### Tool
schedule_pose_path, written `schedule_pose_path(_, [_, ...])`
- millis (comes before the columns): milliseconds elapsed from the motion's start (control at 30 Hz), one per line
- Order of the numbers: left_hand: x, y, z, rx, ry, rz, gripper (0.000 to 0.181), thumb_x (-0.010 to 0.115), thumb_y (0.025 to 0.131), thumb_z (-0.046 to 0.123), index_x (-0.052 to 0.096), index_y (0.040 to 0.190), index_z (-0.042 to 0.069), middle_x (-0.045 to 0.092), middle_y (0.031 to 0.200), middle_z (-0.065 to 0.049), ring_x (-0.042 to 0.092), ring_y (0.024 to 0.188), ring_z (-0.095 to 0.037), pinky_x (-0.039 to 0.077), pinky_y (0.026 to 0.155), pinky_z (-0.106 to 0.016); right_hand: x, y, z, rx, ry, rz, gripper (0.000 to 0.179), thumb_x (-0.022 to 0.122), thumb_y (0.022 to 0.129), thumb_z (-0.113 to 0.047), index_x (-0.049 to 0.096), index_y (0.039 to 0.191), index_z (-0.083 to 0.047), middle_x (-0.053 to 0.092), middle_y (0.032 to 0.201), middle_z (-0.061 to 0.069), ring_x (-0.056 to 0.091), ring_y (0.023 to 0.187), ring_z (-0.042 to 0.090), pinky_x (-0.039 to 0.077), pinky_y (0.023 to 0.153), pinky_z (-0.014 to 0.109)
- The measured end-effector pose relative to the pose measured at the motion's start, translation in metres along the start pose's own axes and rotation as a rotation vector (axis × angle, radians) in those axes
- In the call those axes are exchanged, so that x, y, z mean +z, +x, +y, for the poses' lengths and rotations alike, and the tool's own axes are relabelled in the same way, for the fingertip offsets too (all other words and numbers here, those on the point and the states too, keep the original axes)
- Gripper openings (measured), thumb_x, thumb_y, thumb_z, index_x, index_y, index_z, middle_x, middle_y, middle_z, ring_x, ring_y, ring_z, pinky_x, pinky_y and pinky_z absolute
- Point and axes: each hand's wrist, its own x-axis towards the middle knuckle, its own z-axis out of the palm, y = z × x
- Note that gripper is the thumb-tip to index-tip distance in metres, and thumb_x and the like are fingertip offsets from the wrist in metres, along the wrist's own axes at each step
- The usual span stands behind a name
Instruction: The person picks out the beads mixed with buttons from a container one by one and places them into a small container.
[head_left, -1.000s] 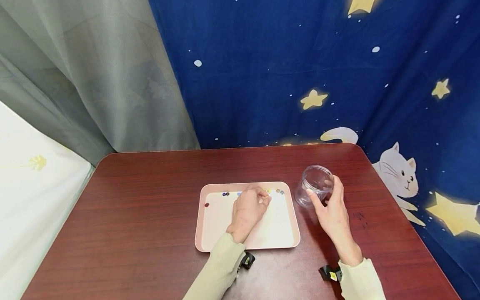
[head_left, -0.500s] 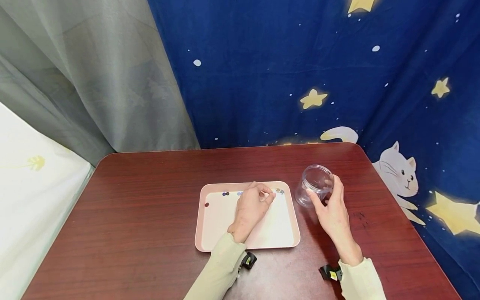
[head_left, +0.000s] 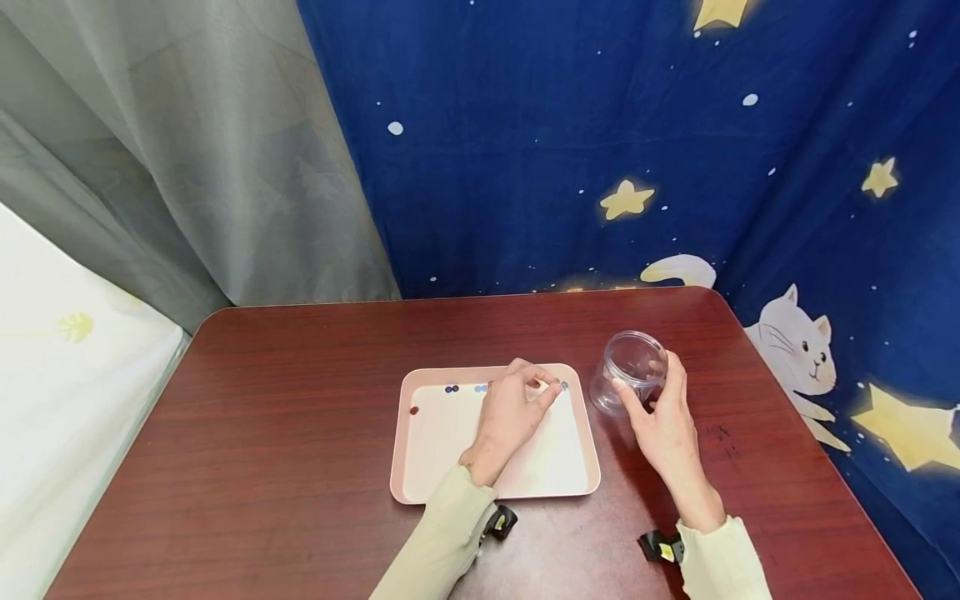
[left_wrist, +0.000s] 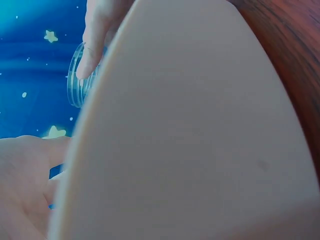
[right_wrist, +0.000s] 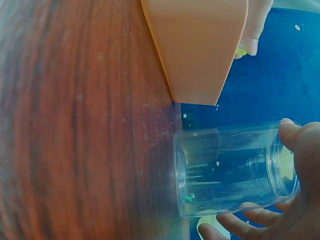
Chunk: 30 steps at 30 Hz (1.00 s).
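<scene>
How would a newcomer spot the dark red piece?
On the reddish-brown table lies a pale pink tray. Inside, by its left wall, sits the small dark red piece, alone, apart from the dark pair near the far wall.

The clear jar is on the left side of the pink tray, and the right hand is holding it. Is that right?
Not quite: the clear jar is on the right side of the pink tray, as the head view shows. The right hand is holding it.
</scene>
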Motion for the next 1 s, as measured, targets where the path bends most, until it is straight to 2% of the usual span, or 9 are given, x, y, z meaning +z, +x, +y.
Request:
schedule_pose_path(167, [0.0,0.002,0.004,0.02,-0.015,0.016,0.011,0.077,0.094,0.033,0.078,0.096,0.023,0.073,0.105,0.004,0.067,0.082,-0.019,0.045,0.088,-0.042,0.0,0.001,0.001,-0.009,0.011,-0.011,0.084,0.072,0.099,-0.034,0.019,0.163,-0.022,0.042,0.152,0.016,0.058,0.128,0.043,0.054,0.1,0.064])
schedule_pose_path(267, [0.001,0.003,0.007,0.037,-0.012,0.036,0.01,0.078,0.093,0.032,0.079,0.096,0.023,0.073,0.105,0.005,0.063,0.079,-0.014,0.044,0.085,-0.039,0.0,0.001,0.001,-0.017,0.017,-0.011,0.083,0.072,0.099,-0.034,0.02,0.163,-0.023,0.042,0.151,0.016,0.058,0.128,0.042,0.054,0.1,0.064])
schedule_pose_path(367, [0.001,0.003,0.009,0.055,-0.01,0.05,0.01,0.079,0.092,0.032,0.079,0.096,0.023,0.073,0.104,0.006,0.063,0.08,-0.011,0.041,0.078,-0.03,0.0,0.001,0.0,-0.019,0.016,-0.012,0.083,0.072,0.099,-0.034,0.02,0.163,-0.023,0.043,0.15,0.016,0.058,0.129,0.042,0.054,0.1,0.064])
schedule_pose_path(567, [0.003,0.004,0.013,0.068,-0.039,0.038,0.012,0.078,0.093,0.033,0.079,0.099,0.022,0.073,0.106,0.007,0.069,0.083,-0.018,0.044,0.072,-0.023,0.0,0.001,0.0,-0.025,0.005,0.0,0.083,0.072,0.099,-0.033,0.021,0.162,-0.02,0.044,0.149,0.017,0.059,0.127,0.041,0.055,0.097,0.062])
schedule_pose_path(800, [0.004,0.005,0.017,0.088,-0.074,0.026,0.01,0.076,0.095,0.03,0.08,0.1,0.023,0.072,0.107,0.006,0.07,0.089,-0.024,0.046,0.072,-0.021,0.0,0.001,0.0,-0.021,0.007,-0.007,0.083,0.072,0.099,-0.032,0.02,0.162,-0.019,0.042,0.152,0.018,0.058,0.127,0.043,0.054,0.098,0.063])
schedule_pose_path(1000, [0.006,0.006,0.021,0.105,-0.084,0.024,0.009,0.076,0.095,0.031,0.079,0.1,0.023,0.071,0.106,0.007,0.067,0.082,-0.022,0.043,0.067,-0.02,-0.001,0.001,0.0,-0.019,0.008,-0.011,0.083,0.072,0.099,-0.032,0.02,0.162,-0.019,0.041,0.153,0.017,0.058,0.127,0.042,0.054,0.098,0.064])
